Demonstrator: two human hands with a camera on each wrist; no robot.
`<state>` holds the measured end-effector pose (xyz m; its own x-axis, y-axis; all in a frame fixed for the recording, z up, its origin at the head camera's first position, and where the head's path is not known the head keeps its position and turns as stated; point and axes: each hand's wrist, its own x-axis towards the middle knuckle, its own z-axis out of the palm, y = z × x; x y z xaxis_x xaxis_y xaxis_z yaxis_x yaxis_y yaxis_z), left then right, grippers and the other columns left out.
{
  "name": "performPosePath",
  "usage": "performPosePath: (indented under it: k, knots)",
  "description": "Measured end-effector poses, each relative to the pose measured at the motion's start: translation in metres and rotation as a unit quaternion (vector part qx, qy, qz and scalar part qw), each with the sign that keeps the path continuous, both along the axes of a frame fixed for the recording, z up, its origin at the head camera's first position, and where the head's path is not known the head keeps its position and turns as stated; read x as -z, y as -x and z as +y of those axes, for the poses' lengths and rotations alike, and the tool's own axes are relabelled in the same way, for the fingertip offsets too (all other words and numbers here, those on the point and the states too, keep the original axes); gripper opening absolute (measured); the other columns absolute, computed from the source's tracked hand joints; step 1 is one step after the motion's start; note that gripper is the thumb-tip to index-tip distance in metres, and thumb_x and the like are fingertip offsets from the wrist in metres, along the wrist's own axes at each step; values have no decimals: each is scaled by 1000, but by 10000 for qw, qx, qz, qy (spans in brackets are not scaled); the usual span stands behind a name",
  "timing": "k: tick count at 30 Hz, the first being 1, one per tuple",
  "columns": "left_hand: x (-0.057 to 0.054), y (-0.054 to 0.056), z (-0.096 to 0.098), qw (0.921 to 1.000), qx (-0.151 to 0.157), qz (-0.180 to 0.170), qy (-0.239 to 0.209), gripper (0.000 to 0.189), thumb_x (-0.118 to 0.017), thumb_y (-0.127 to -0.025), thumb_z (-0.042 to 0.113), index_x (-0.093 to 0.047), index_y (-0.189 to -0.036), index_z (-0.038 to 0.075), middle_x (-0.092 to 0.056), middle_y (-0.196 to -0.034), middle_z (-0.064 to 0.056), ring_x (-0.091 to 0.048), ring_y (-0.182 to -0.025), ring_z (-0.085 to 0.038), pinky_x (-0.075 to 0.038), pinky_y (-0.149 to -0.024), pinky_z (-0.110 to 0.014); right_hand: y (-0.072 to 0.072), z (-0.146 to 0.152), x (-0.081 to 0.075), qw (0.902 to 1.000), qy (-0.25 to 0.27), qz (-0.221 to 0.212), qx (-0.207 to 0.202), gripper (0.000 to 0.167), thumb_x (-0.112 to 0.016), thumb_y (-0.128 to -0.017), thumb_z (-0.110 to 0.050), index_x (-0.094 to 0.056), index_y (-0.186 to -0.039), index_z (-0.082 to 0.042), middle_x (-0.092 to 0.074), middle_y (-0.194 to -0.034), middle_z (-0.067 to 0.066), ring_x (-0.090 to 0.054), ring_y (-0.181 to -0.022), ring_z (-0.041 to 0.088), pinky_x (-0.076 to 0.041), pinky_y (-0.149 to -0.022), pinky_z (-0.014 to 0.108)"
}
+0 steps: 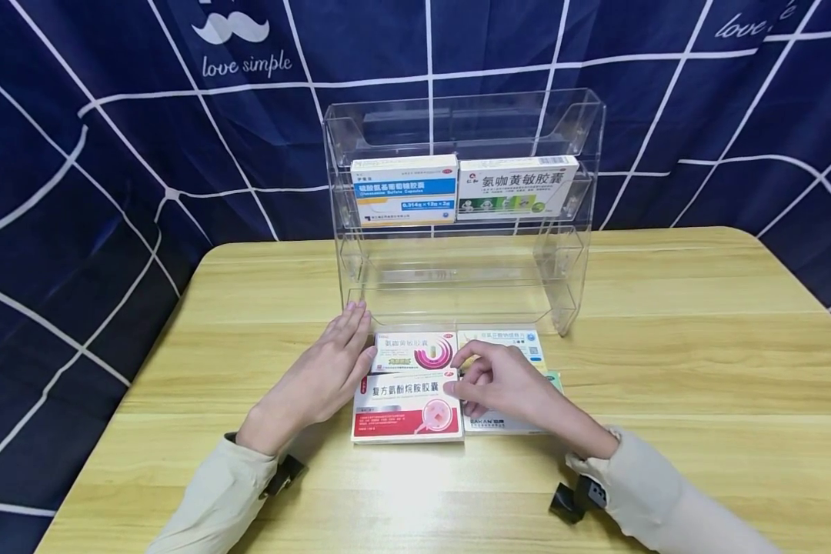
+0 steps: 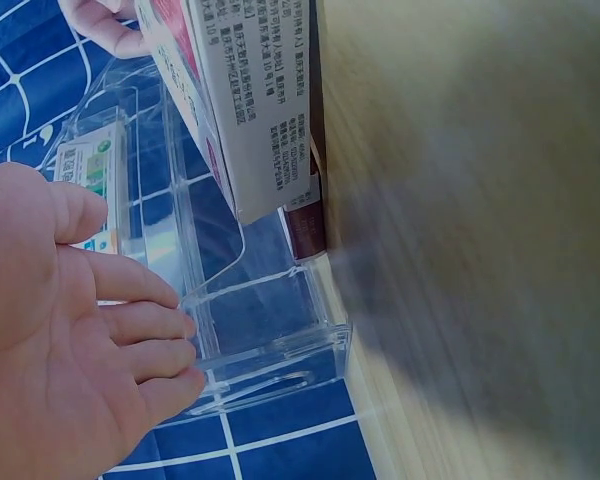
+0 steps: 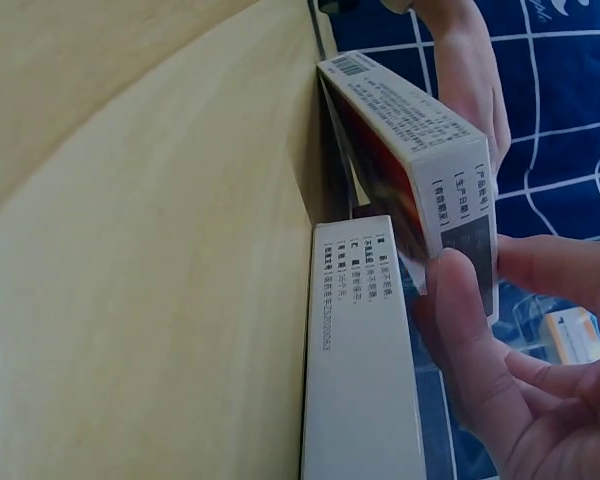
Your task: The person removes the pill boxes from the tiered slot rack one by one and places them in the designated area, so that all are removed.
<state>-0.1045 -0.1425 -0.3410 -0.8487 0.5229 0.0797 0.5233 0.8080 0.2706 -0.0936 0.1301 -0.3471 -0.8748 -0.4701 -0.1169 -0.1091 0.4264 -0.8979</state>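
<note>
My right hand (image 1: 502,385) pinches the red-and-white box (image 1: 407,412) at its right end, thumb and finger closed across its thickness, and that end looks tipped up off the desk (image 1: 699,346); whether the far end rests there I can't quite tell. I'd judge the box light, its card stiff enough for a fingertip grip, yet thin enough to dent if I squeeze hard. The smooth face may slide a little, so the short ends or narrow edges seem the best places to take it, keeping my fingers off the broad middle. My left hand (image 1: 318,377) lies to the left of the boxes, fingers straight and holding nothing. Just beyond my box is the pink-ringed box (image 1: 415,352); to the right, partly under my right hand, are the yellow-and-blue-edged box (image 1: 502,336) and the pale box (image 1: 502,425). Behind them stands the clear rack (image 1: 457,302), bearing the blue-and-white box (image 1: 405,192) and the green-and-white box (image 1: 515,185) side by side, before a dark blue cloth (image 1: 145,100) with white lines.
</note>
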Motion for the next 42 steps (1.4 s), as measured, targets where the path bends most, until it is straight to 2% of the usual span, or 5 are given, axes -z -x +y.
performPosePath:
  k: [7,12,18,28,42]
  knots:
    - [1,0,0,10000,32,77,-8,59,-31,-106,33,-26,-147,-8,-18,-156,-22,-13,-146,-32,-16,-119,-44,-1,-1,-1,9997,-144,173,109,30,-71,-89,-20,-58,-107,1,-66,-69,4,-65,-54,20,-58,-50,31]
    - [1,0,0,9999,55,110,8,59,-29,-106,33,-26,-147,-9,-18,-156,-23,-13,-146,-32,-15,-119,-44,-8,-9,-3,9863,-704,1460,-295,24,-73,-87,-17,-65,-105,-4,-66,-76,-2,-62,-64,11,-55,-58,24]
    - [0,-1,0,9999,16,104,-22,59,-31,-106,32,-26,-147,-9,-18,-156,-23,-13,-146,-32,-15,-119,-44,-31,-36,-5,8992,-2244,3557,-1204,25,-73,-83,-15,-68,-105,-6,-67,-101,4,-64,-91,17,-57,-78,27]
    - [1,-1,1,9999,14,141,-29,59,-31,-106,33,-27,-147,-9,-20,-155,-24,-14,-145,-32,-16,-119,-44,-47,-68,0,7960,-3486,4586,-1860,35,-64,-86,-5,-64,-121,-6,-61,-123,11,-58,-114,25,-49,-98,34]
    - [2,0,1,9998,51,212,-38,58,-30,-106,32,-27,-146,-11,-20,-155,-25,-14,-145,-34,-19,-118,-47,-50,-75,-3,7805,-4176,4213,-1973,38,-62,-89,-4,-61,-127,-4,-56,-134,14,-53,-124,29,-50,-98,42]
